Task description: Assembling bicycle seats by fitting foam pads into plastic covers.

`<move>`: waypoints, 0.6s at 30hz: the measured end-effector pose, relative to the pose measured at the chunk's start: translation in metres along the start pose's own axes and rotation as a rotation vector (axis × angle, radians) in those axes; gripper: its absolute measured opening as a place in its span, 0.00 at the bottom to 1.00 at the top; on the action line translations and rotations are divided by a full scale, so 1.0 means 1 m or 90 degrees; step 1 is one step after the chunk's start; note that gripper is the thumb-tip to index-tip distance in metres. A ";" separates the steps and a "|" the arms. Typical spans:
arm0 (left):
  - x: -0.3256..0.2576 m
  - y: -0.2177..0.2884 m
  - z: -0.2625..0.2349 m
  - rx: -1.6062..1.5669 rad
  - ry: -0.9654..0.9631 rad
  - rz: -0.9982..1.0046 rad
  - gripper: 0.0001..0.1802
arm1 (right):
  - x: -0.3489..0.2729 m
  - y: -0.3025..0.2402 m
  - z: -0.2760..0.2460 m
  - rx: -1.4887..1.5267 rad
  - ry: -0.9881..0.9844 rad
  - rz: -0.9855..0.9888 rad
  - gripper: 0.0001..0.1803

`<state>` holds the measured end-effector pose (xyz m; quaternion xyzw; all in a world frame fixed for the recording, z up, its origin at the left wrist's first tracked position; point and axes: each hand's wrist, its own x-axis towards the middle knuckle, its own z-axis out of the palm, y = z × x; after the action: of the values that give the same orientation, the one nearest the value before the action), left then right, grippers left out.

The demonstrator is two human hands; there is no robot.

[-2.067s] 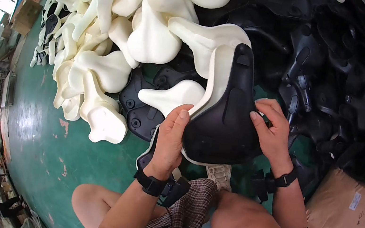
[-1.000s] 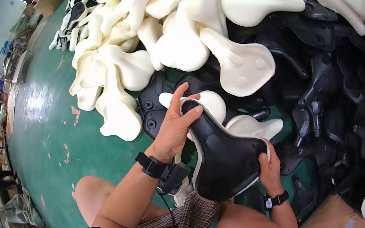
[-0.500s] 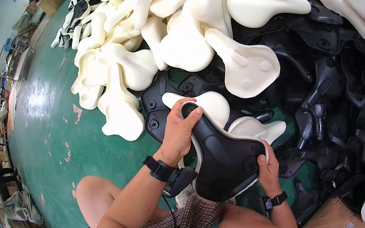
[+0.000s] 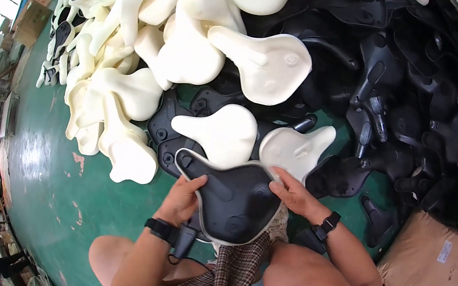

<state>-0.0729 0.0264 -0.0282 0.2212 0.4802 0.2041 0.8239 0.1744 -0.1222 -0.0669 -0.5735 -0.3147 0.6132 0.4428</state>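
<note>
A bicycle saddle (image 4: 237,201) is between my hands above my lap, its black plastic base turned up and a white foam rim showing around the edge. My left hand (image 4: 179,198) grips its left side, near the narrow nose, thumb on the black face. At the wide end, my right hand (image 4: 295,195) pinches the upper right edge, with the fingers behind partly hidden. Just beyond the saddle lie a smooth white foam saddle pad (image 4: 224,133) and another white pad (image 4: 293,150) with its underside up.
White foam saddle pads (image 4: 195,54) are heaped at the far left. Many black saddle bases (image 4: 371,76) pile up at the far right. A tan sack (image 4: 426,258) lies at my right on the green floor (image 4: 54,187). Cardboard boxes (image 4: 33,19) stand along the left wall.
The saddle has turned, its nose now pointing left. My left hand has shifted from the nose tip to the side edge. My right hand has moved to the upper right edge.
</note>
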 end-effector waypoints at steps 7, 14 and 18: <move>0.019 0.033 -0.068 0.450 0.000 -0.193 0.20 | -0.040 0.076 -0.075 -0.351 0.416 0.108 0.16; 0.112 0.020 0.037 0.722 0.063 0.396 0.22 | -0.091 0.172 -0.204 -0.161 0.866 0.139 0.30; 0.147 -0.024 0.100 0.840 -0.088 0.435 0.27 | -0.065 0.163 -0.186 0.023 0.733 0.220 0.37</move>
<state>0.0850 0.0711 -0.1008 0.8192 0.3543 0.1036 0.4390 0.3241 -0.2702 -0.2125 -0.8487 0.0838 0.2721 0.4457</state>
